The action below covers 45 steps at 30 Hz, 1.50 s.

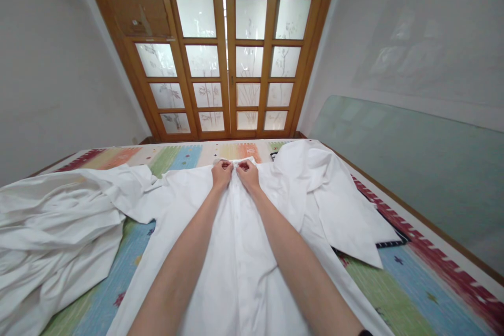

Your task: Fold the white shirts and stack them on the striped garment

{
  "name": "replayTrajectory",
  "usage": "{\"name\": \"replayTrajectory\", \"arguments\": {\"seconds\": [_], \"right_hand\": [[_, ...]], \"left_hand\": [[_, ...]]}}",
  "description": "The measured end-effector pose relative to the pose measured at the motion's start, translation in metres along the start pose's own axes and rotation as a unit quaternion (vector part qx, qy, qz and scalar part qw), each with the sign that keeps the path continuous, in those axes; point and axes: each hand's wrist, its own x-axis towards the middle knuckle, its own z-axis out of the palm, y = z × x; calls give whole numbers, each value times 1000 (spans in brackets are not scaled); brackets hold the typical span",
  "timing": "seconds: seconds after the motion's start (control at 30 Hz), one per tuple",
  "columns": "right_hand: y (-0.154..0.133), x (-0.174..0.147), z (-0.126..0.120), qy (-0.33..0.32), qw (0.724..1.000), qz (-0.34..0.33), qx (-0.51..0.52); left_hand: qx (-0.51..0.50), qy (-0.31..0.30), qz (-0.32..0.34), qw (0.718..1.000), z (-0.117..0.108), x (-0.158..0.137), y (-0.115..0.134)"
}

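Note:
A white button-up shirt (220,252) lies spread out in front of me, its front placket running down the middle between my forearms. At the collar, my left hand (222,172) pinches the cloth on the left side of the opening. My right hand (247,173) pinches the collar's other side, close beside it. Both hands have their fingers closed, and the small button there is too hidden to make out. One sleeve stretches left, while the right side of the shirt meets more white cloth (346,215).
A heap of crumpled white cloth (55,226) lies at the left. Everything rests on a colourful striped cover (417,273). A pale green board (401,142) stands along the right wall. Wooden doors with frosted panes (228,63) are at the back.

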Motion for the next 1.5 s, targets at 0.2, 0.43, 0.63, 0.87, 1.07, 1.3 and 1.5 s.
{"name": "replayTrajectory", "arguments": {"seconds": [0.2,0.43,0.63,0.87,1.07,1.3,1.5], "right_hand": [[5,0,3,-11,999,4,-38],[7,2,3,-18,999,12,-48],[6,3,2,2,997,-30,-72],[6,2,1,3,998,-3,-61],[4,3,-2,-5,999,9,-43],[2,1,-2,-8,999,14,-36],[2,1,-1,-16,998,10,-56]], "left_hand": [[-30,-43,-36,998,-1,3,-5],[-44,-63,12,997,-2,5,-11],[-59,-63,15,996,0,4,-15],[-94,-60,8,994,1,2,-15],[-100,-57,4,993,0,1,-15],[-95,-56,2,994,0,1,-13],[-114,-50,-25,992,0,3,-14]]}}
